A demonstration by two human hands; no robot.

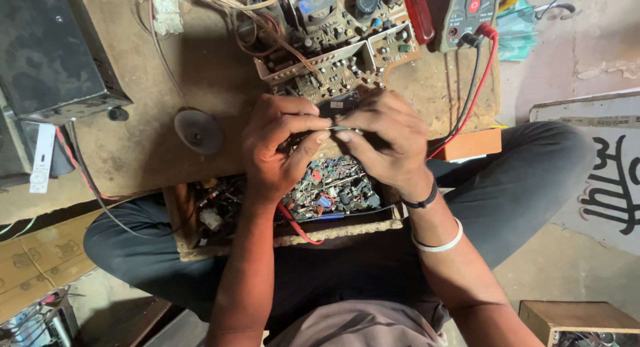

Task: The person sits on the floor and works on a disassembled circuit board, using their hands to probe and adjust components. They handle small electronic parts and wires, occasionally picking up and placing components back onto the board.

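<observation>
My left hand [277, 147] and my right hand [390, 140] meet at the middle of the view, fingertips pinching a small thin electronic part [338, 128] between them. The part is tiny and mostly hidden by the fingers. Just beyond the hands lies a large circuit board [333, 60] crowded with components and wires. Below the hands sits a shallow wooden tray [183, 220] full of loose small components, resting over my crossed legs.
A multimeter [467, 10] with red and black leads lies at the top right beside a red-handled tool [420, 14]. A black box [50, 50] stands at the left, a small round speaker [198, 130] near it. A wooden box [573, 317] sits at the bottom right.
</observation>
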